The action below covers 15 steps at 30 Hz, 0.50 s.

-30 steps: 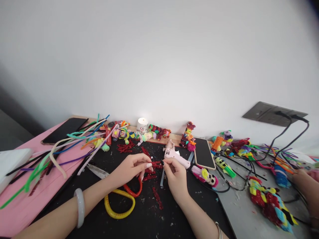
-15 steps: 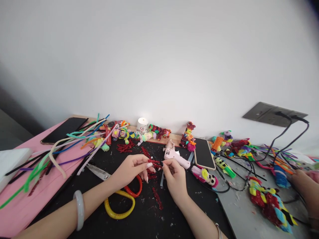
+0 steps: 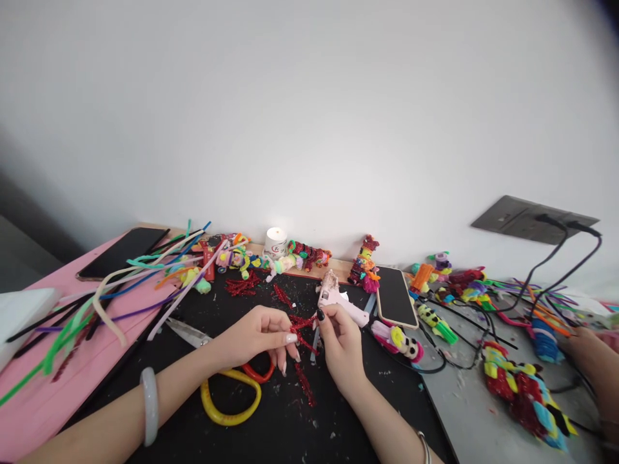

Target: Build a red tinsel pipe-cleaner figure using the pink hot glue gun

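Both the left hand (image 3: 256,335) and the right hand (image 3: 341,341) pinch the red stem (image 3: 302,322) by fingertips; short, tight twists close to the pinch would keep it neat.

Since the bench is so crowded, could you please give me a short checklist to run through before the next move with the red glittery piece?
1. Both hands on the red glittery piece: left hand and right hand pinch its ends. Ok.
2. Piece lifted off the black mat: cannot tell.
3. Glue gun apart from the fingers: it lies just behind the right hand, very near. Not ok.
4. Scissors out of the way: they lie under the left hand. Not ok.
5. Co-worker's hand apart: far right. Ok.
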Each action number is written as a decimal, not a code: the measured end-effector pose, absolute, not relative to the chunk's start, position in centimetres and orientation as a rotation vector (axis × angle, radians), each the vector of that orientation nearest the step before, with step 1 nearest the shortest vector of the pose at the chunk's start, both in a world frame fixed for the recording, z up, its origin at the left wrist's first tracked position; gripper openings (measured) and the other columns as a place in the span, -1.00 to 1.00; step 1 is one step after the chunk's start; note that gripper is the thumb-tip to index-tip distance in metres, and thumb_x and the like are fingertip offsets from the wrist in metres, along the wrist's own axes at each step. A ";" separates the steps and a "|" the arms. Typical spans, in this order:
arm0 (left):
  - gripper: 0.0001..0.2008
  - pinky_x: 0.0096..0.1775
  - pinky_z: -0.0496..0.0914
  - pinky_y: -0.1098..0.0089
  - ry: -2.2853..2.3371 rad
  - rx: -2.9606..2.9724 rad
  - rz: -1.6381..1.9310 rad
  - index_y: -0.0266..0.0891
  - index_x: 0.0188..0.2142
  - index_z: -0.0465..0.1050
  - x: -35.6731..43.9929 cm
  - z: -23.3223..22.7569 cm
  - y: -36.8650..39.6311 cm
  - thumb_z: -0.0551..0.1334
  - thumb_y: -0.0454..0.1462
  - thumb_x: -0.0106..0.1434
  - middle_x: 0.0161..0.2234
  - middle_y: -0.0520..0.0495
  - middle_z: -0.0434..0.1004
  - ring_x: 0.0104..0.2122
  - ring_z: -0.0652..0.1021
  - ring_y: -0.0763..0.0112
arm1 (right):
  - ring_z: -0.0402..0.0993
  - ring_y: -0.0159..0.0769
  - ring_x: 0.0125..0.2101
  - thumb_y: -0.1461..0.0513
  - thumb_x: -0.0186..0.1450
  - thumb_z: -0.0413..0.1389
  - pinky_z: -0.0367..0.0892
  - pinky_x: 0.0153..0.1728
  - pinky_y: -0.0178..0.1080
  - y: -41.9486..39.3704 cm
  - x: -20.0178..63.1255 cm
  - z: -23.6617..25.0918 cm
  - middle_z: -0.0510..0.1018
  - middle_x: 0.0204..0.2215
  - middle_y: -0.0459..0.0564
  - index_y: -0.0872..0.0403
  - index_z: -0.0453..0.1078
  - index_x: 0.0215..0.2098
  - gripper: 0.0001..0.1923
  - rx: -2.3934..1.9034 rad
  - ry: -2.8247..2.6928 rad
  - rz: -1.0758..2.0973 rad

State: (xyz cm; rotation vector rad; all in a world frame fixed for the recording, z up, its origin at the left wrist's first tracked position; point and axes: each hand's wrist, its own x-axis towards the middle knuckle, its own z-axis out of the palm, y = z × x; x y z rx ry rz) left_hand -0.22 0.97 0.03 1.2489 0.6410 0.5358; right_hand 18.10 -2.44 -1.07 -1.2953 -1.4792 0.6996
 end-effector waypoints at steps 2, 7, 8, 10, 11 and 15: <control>-0.74 -0.55 0.35 0.52 0.603 1.214 0.458 -0.32 -0.49 0.30 -0.3 0.0 0.8 0.26 -0.18 0.16 -0.46 -0.13 0.62 -0.62 0.55 0.45 | 0.22 -0.39 -0.56 0.18 0.32 -0.04 0.15 -0.55 -0.36 -2.5 18.0 -1.0 0.31 -0.58 -0.15 0.07 0.28 -0.42 -0.80 -1.286 -1.490 0.712; -0.74 -0.56 0.35 0.53 0.583 1.141 0.375 -0.31 -0.50 0.28 -0.3 0.0 0.6 0.28 -0.18 0.15 -0.46 -0.13 0.62 -0.62 0.56 0.45 | 0.17 -0.41 -0.59 0.16 0.33 -0.05 0.11 -0.59 -0.37 -2.7 18.0 -1.1 0.27 -0.59 -0.17 0.07 0.26 -0.40 -0.80 -1.259 -1.488 0.765; -0.75 -0.54 0.35 0.53 0.608 1.140 0.396 -0.32 -0.48 0.31 -0.3 0.0 0.7 0.27 -0.18 0.15 -0.45 -0.13 0.62 -0.59 0.57 0.45 | 0.17 -0.41 -0.59 0.15 0.33 -0.05 0.11 -0.58 -0.36 -2.6 18.0 -1.1 0.28 -0.59 -0.17 0.07 0.26 -0.41 -0.79 -1.258 -1.480 0.769; -0.77 -0.52 0.37 0.53 0.655 1.130 0.446 -0.33 -0.44 0.36 -0.3 0.0 0.8 0.28 -0.18 0.14 -0.42 -0.14 0.62 -0.55 0.58 0.44 | 0.18 -0.41 -0.58 0.15 0.34 -0.06 0.12 -0.57 -0.36 -2.6 18.1 -1.1 0.29 -0.58 -0.16 0.07 0.25 -0.42 -0.78 -1.261 -1.463 0.763; -0.77 -0.50 0.38 0.52 0.668 1.115 0.468 -0.33 -0.41 0.38 -0.3 0.0 0.9 0.29 -0.18 0.14 -0.41 -0.13 0.62 -0.54 0.58 0.43 | 0.19 -0.40 -0.57 0.15 0.34 -0.06 0.12 -0.57 -0.36 -2.5 18.2 -1.1 0.29 -0.57 -0.15 0.07 0.25 -0.42 -0.78 -1.265 -1.454 0.755; -0.76 -0.48 0.42 0.49 0.686 1.071 0.543 -0.33 -0.36 0.41 -0.5 0.1 1.2 0.30 -0.16 0.13 -0.41 -0.13 0.61 -0.53 0.58 0.42 | 0.20 -0.39 -0.56 0.15 0.34 -0.05 0.11 -0.56 -0.35 -2.4 18.3 -1.1 0.30 -0.57 -0.15 0.07 0.25 -0.41 -0.79 -1.280 -1.434 0.716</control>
